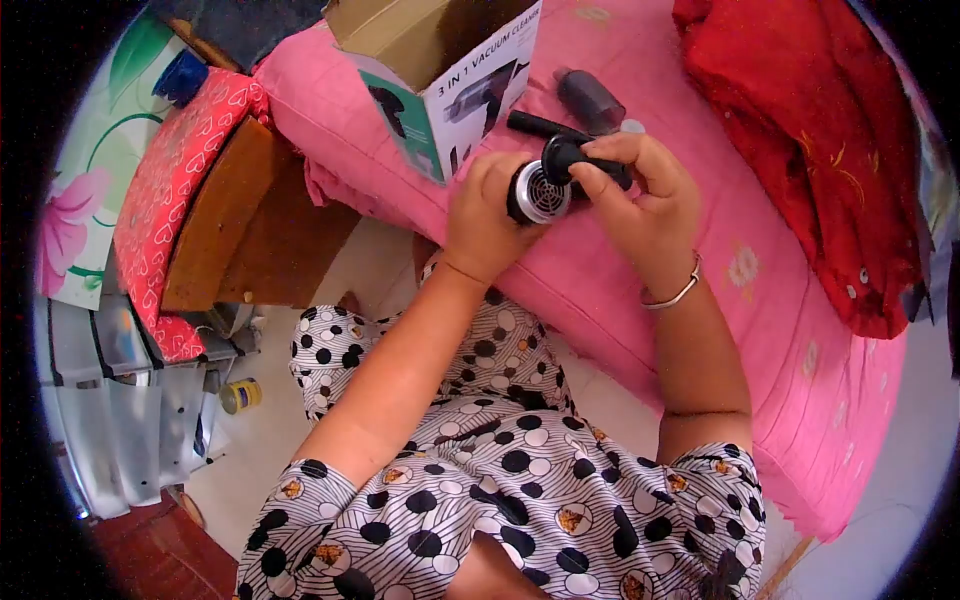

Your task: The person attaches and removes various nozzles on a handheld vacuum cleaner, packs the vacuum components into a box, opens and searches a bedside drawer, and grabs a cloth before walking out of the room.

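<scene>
My left hand (490, 215) is wrapped round the vacuum cleaner body (543, 194), whose silver rim and dark round grille face up toward me. Between the thumb and fingers of my right hand (645, 195) is a black round nozzle attachment (563, 158), held right at the edge of the grille; whether the two touch I cannot tell. A black tube (540, 124) lies on the pink bedspread just beyond my hands. Past it rests a dark translucent cylinder (590, 100), like a dust cup.
An open cardboard box (440, 95) printed "3 in 1 vacuum cleaner" stands on the pink bed (620, 340). Red cloth (810, 150) lies at the right. To the left are a wooden piece with red heart-print cover (190, 190), a grey rack (130, 430) and a yellow container (240, 396).
</scene>
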Motion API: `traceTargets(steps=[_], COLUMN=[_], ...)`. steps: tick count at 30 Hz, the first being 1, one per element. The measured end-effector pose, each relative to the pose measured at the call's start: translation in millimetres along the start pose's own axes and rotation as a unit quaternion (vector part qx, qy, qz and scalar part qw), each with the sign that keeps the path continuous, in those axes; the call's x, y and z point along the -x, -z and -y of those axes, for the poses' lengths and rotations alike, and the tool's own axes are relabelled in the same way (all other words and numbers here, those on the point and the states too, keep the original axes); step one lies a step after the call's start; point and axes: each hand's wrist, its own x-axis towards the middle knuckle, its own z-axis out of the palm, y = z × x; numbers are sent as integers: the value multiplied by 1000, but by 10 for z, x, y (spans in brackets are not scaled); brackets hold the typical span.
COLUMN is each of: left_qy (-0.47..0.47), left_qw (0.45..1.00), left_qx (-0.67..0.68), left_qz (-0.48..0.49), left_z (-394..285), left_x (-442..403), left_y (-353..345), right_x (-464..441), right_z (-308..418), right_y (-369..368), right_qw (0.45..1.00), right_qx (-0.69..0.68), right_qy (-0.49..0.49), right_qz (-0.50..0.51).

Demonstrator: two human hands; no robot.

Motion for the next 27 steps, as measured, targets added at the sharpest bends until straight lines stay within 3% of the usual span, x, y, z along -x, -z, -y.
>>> traceTargets(steps=[2, 12, 18, 21, 23, 27], left_qy=[5, 8, 7, -3, -7, -5], left_qw=[1000, 1000, 1000, 1000, 1000, 1000], left_qx=[3, -6, -6, 1, 8, 0], left_qz=[6, 18, 26, 22, 21, 18], left_z=[6, 18, 6, 15, 23, 24], left_x=[4, 8, 3, -6, -2, 14], left_y=[8, 21, 38, 33, 25, 15], right_x=[23, 14, 44, 18, -2, -17], right_z=[0, 76, -39, -42, -33, 31], right_y=[-32, -33, -64, -32, -13, 14], right_qw=[991, 963, 978, 994, 999, 997], right_qx=[-79, -164, -124, -36, 31, 72], right_qy=[-112, -213, -167, -104, -13, -2], right_qz=[-4, -13, -32, -21, -25, -4])
